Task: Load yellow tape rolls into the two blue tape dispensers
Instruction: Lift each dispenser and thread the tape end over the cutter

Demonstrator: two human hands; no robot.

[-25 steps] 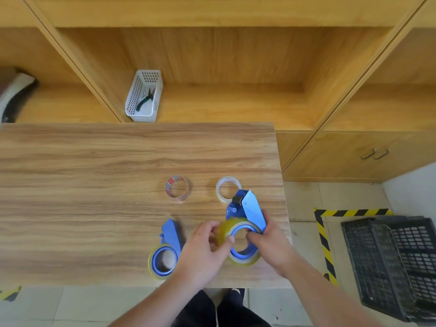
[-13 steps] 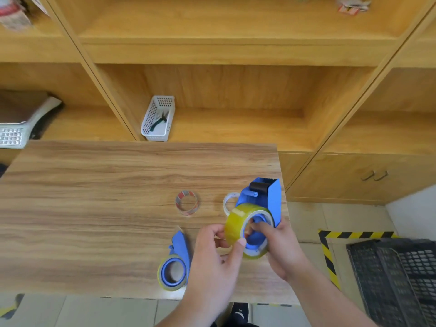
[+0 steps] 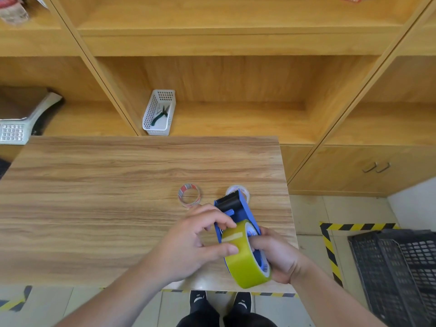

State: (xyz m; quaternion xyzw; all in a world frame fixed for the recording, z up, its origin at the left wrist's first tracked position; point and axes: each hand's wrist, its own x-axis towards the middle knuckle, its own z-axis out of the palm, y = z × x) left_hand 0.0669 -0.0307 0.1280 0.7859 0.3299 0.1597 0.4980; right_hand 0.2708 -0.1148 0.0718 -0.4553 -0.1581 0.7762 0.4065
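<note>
The wood-grain table (image 3: 118, 197) carries two small clear rings near its right edge. Above its front right corner, both hands clasp a blue plastic dispenser (image 3: 243, 212) with its glossy yellow roll (image 3: 245, 263): left hand (image 3: 188, 246) thumb on the roll, right hand (image 3: 278, 256) gripping beneath. It has been tilted edge-on since earlier; the second dispenser is now hidden.

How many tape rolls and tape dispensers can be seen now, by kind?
Yellow tape roll: 1
Blue tape dispenser: 1
Red-printed tape roll: 1
Clear tape roll: 1
Total: 4
</note>
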